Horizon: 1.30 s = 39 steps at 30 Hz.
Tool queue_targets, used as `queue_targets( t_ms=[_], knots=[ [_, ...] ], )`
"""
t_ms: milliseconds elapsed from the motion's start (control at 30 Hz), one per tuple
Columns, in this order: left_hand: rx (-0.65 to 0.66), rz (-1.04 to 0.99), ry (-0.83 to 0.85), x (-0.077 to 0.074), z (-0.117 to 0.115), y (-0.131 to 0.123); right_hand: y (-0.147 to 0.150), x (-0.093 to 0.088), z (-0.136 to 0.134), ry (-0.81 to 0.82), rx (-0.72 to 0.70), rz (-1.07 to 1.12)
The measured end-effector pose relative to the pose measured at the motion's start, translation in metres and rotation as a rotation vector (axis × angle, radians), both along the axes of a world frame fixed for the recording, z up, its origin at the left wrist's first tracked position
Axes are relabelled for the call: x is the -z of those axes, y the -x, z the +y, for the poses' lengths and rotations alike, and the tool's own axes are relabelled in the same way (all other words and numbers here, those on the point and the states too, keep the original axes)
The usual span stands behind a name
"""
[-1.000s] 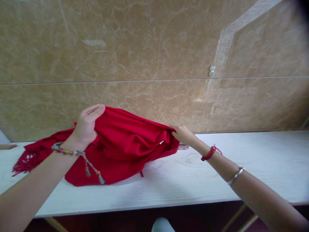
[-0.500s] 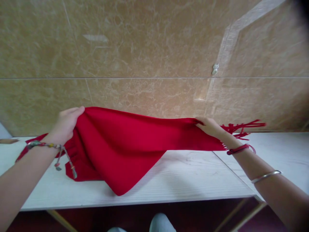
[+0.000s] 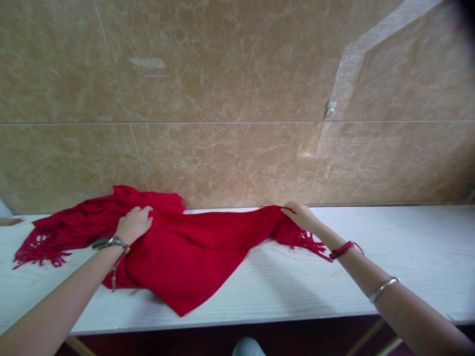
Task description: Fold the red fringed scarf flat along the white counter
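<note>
1. Here's the red scarf [image 3: 196,257], lying along the white table [image 3: 393,247], a bunched heap at far left, a smoother panel across the middle, and 1 fringed end [image 3: 309,243] out to the right.
2. Watch that near corner! It points towards the table's near edge, close to it; a careless tug nearward could well drag it over the side.
3. Trouble may brew at left too: the heap is all loose folds, so a pull to the right could bring creases along or twist the panel.
4. And at right, only a small bit of edge looks caught, so a sharp pull might slip it free; the fringe strands hang loose and could tangle or fold under.
5. The right hand [image 3: 301,217] reaches in from near right, fingers closed in a pinch on the scarf's far edge, wrist low over the table.
6. The left hand [image 3: 134,225] comes from near left, palm down, fingers curled onto the cloth; whether it grips or merely presses, I can't tell.
</note>
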<state>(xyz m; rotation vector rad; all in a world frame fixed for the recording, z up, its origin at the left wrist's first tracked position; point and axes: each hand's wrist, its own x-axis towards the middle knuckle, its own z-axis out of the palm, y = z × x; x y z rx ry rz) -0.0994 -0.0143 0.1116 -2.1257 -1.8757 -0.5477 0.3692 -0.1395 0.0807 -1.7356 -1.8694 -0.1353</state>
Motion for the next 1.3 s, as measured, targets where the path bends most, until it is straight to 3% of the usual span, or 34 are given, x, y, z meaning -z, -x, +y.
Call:
queue_targets(
  t_ms=[100, 167, 267, 367, 500, 667, 833, 933, 1000, 1167, 1300],
  knots=[
    [0.122, 0.096, 0.021, 0.015, -0.014, -0.042, 0.029, 0.007, -0.005, 0.082, -0.171, -0.047],
    [0.356, 0.079, 0.057, 0.023, -0.026, -0.082, 0.049, 0.009, -0.006, 0.073, -0.278, -0.048],
    [0.810, -0.068, 0.164, 0.035, -0.043, -0.147, 0.071, 0.009, 0.002, -0.021, -0.301, -0.017],
    [1.002, -0.382, 0.203, 0.049, -0.049, -0.199, 0.080, 0.009, 0.016, -0.110, -0.239, 0.070],
    [0.962, -0.735, 0.222, 0.068, -0.039, -0.232, 0.073, 0.017, 0.031, -0.186, -0.192, 0.178],
    [0.867, -0.804, 0.118, 0.084, -0.031, -0.236, 0.062, 0.028, 0.028, -0.153, -0.187, 0.238],
    [0.944, -0.776, 0.183, 0.083, -0.050, -0.237, 0.065, 0.027, 0.011, -0.089, -0.303, 0.182],
    [0.889, -0.787, 0.188, 0.076, -0.059, -0.234, 0.065, 0.025, 0.006, -0.084, -0.313, 0.127],
    [0.828, -0.832, 0.116, 0.069, -0.060, -0.230, 0.062, 0.024, 0.005, -0.059, -0.247, 0.046],
    [0.734, -0.922, 0.007, 0.056, -0.060, -0.218, 0.049, 0.022, 0.006, 0.004, 0.122, -0.160],
    [0.678, -1.021, -0.051, 0.050, -0.057, -0.209, 0.032, 0.025, 0.008, -0.110, 0.232, -0.072]
  ],
)
